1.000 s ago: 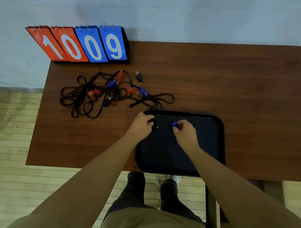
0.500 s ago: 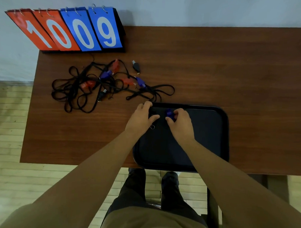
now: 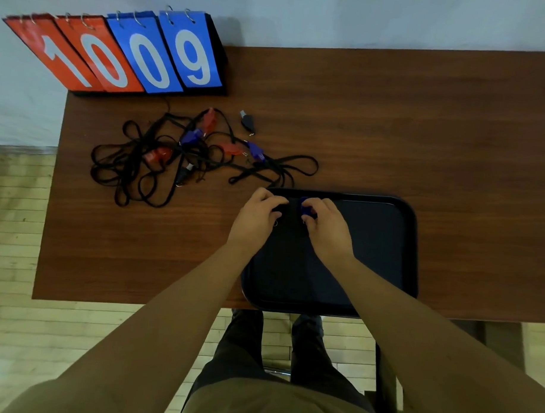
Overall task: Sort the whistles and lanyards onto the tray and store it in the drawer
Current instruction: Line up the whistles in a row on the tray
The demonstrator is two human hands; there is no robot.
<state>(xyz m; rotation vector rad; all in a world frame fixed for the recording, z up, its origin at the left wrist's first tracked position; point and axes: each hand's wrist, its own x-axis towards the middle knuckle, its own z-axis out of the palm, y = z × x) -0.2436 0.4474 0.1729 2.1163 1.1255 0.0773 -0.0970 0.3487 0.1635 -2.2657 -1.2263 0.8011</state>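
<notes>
A black tray (image 3: 387, 241) lies on the wooden table (image 3: 422, 134) at its near edge. Both my hands hover over the tray's far left part, close together. My right hand (image 3: 329, 230) pinches a blue whistle (image 3: 305, 209). My left hand (image 3: 258, 218) has its fingers curled round a small black lanyard end with a metal ring (image 3: 275, 222); the piece itself is mostly hidden. To the left beyond the tray lies a tangle of black lanyards (image 3: 136, 170) with red and blue whistles (image 3: 190, 137) among them. One black whistle (image 3: 248, 122) lies apart from it.
A flip scoreboard (image 3: 131, 53) reading 1009 stands at the table's far left corner against the wall. Bare wood stretches to the right of the tray and behind it. My legs and a black chair frame (image 3: 382, 380) show below the table edge.
Both hands have moved from the tray's middle toward its far edge and drawn closer together, the right still holding the blue whistle. The camera view has shifted slightly.
</notes>
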